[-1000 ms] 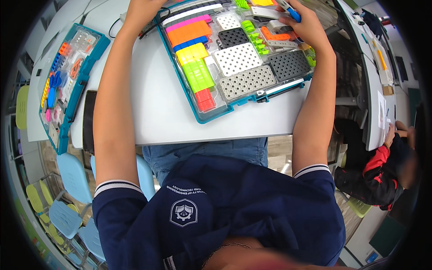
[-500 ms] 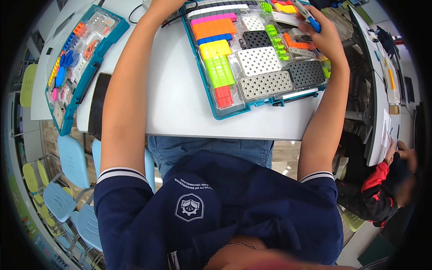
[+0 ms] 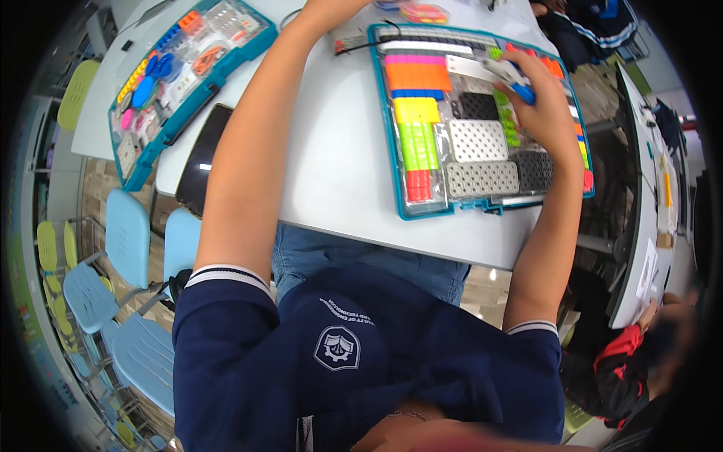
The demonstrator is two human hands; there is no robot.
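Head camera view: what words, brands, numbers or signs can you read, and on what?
Navy shirt: two lines of small white lettering, wording withheld.
Same shirt: white shield emblem with a gear, no readable letters.
Blue-handled tool in the right hand: nothing readable.
Teal case: nothing readable.
Paper at far right: too small to read.

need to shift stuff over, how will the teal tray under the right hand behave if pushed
The teal tray likely moves as one stiff piece, given its moulded-looking rim. It may feel heavy, packed with perforated plates and blocks. Lying flat and wide, it would probably slide rather than tip.
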